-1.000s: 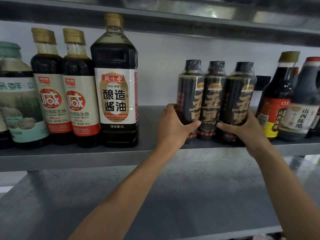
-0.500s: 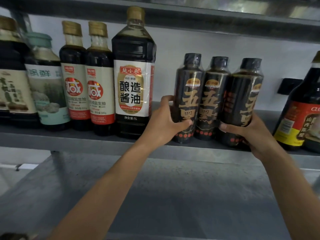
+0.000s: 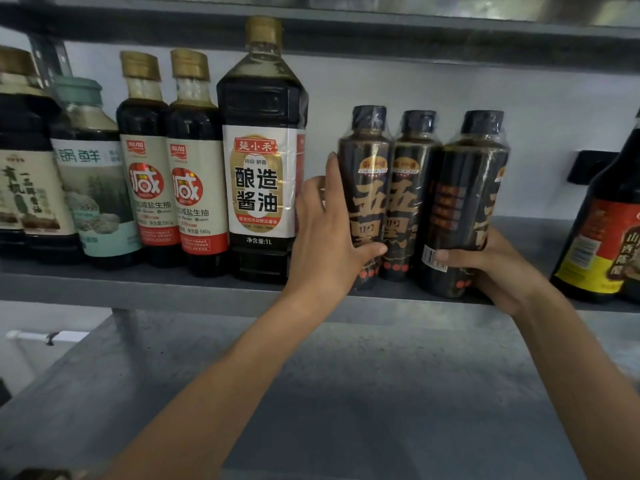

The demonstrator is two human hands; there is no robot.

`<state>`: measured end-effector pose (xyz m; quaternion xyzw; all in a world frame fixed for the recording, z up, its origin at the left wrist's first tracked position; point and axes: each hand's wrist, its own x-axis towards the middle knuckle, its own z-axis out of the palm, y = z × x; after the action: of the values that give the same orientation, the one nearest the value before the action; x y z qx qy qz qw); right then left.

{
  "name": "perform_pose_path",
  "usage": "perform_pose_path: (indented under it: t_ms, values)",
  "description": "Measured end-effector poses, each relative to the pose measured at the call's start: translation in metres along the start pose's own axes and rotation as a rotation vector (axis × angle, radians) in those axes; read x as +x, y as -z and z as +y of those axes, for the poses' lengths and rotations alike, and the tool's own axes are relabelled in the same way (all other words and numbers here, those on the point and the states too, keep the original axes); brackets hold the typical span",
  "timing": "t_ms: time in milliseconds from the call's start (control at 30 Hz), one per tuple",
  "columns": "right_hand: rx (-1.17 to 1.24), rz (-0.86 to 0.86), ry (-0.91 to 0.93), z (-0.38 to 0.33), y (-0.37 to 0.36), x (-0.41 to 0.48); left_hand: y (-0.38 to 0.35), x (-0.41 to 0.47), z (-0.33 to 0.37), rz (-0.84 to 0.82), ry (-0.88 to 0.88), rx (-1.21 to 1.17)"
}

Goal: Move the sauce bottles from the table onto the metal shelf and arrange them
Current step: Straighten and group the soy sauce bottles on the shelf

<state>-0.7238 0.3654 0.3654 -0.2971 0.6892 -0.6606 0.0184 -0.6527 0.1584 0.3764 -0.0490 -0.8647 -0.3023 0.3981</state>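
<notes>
Three black sauce bottles with gold lettering, wrapped together in clear film, stand on the grey metal shelf [image 3: 138, 289]. My left hand [image 3: 325, 230] holds the left black bottle [image 3: 367, 161]; its fingers lie upright along the bottle's side and its thumb crosses the front. The middle black bottle [image 3: 412, 188] stands between them. My right hand [image 3: 498, 268] grips the lower part of the right black bottle [image 3: 464, 188], thumb across the front by the barcode. A narrow gap separates the pack from the tall 1L soy sauce bottle [image 3: 263, 188] on its left.
Left of the 1L bottle stand two gold-capped bottles [image 3: 147, 188] [image 3: 194, 195], a green-capped bottle [image 3: 90, 174] and a dark bottle [image 3: 24, 185]. A red-labelled bottle [image 3: 602, 237] stands at the right. A shelf board [image 3: 346, 26] runs close overhead, and a lower shelf [image 3: 346, 393] lies below.
The pack of black bottles has slid left, closing toward the 1L bottle. My left fingers have straightened upward along the bottle's side. The view has shifted left.
</notes>
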Motion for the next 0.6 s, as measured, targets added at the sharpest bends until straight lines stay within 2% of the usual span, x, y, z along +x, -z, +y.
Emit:
perform_pose_path:
  t_ms: [200,333,400,600]
  values:
    - [-0.011,-0.026,0.006,0.002,-0.002,0.005,0.006,-0.008,0.004,0.000,-0.039,0.269]
    - [0.005,-0.077,0.008,0.000,-0.008,0.007,0.012,-0.012,0.000,0.164,-0.074,0.657]
    - [0.008,-0.094,-0.002,0.001,-0.012,0.008,0.013,-0.012,-0.008,0.232,-0.085,0.760]
    - [0.012,-0.094,0.002,0.001,-0.019,0.010,0.015,-0.009,-0.022,0.288,-0.132,0.745]
